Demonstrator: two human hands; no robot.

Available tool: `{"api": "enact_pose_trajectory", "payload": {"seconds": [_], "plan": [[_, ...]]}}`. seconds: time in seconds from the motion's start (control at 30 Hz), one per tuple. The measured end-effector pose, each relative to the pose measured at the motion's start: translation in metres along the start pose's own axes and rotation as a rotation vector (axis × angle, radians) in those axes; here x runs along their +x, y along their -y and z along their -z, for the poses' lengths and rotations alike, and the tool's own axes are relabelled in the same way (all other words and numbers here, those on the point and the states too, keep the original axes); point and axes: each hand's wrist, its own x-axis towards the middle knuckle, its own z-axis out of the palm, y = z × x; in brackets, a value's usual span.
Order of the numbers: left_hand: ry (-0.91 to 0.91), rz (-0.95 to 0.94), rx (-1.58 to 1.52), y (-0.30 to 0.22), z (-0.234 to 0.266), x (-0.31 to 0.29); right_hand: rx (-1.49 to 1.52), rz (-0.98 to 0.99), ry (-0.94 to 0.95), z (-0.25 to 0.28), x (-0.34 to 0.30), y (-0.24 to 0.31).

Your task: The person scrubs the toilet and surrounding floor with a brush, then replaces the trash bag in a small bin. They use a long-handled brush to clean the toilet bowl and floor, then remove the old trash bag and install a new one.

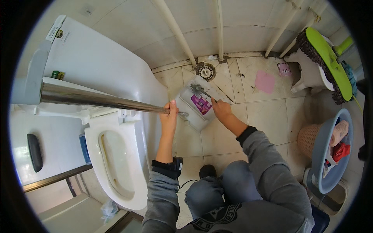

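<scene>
Bathroom floor work, seen from above. The floor [225, 138] was laid with pale tiles, their joints darkened and grimy along the wall [248, 40], where several white pipes [220, 29] came down. A round drain cover [206, 72] sat in a stained patch near the pipes. A white toilet [116, 167] stood on the left; to the right were a pink mat [265, 81], a bear-shaped pink piece [284, 69], a white stool [303, 64] with a green mop [330, 64] against it, and a blue basin [319, 155] of mixed items.

The white dustpan [199, 123], with toothed ridge and purple label, lay on the tiles just below the drain cover, beside the toilet. The left hand [169, 117] had its fingers wrapped around a metal pole [108, 101] close to the pole's lower end; the right hand [223, 111] gripped the dark handle of a small brush [197, 89], its grey bristles over the pan.

Whether the bristles touched the pan could not be told. The right fist hid the handle's end, some left fingertips were out of sight, and the basin's contents were partly obscured. The dark lens rim cut off the mop's handle.
</scene>
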Motion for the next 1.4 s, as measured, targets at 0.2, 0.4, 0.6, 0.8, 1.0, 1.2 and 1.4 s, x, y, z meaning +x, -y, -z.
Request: {"api": "enact_pose_trajectory", "payload": {"seconds": [0.2, 0.4, 0.6, 0.8, 1.0, 1.2, 1.4], "plan": [[0.023, 0.023, -0.048, 0.0, 0.0, 0.002, -0.033, -0.037, 0.31, 0.037, -0.11, -0.019], [0.044, 0.064, -0.006, 0.002, 0.003, 0.001, -0.146, -0.035, 0.037, -0.008, 0.004, -0.012], [0.033, 0.027, -0.022, 0.003, 0.005, 0.003, -0.081, -0.09, 0.17, 0.025, -0.104, -0.029], [0.016, 0.06, -0.02, 0.004, 0.001, 0.002, -0.04, -0.063, 0.078, -0.005, -0.03, -0.021], [0.073, 0.071, 0.001, -0.001, 0.005, 0.001, -0.019, -0.086, 0.04, -0.005, -0.02, -0.048], [0.055, 0.092, 0.031, 0.002, 0.003, 0.002, -0.077, -0.05, 0.169, 0.027, -0.075, -0.079], [0.073, 0.088, 0.043, 0.002, 0.006, -0.001, -0.051, 0.018, -0.011, -0.02, 0.033, -0.048]]}}
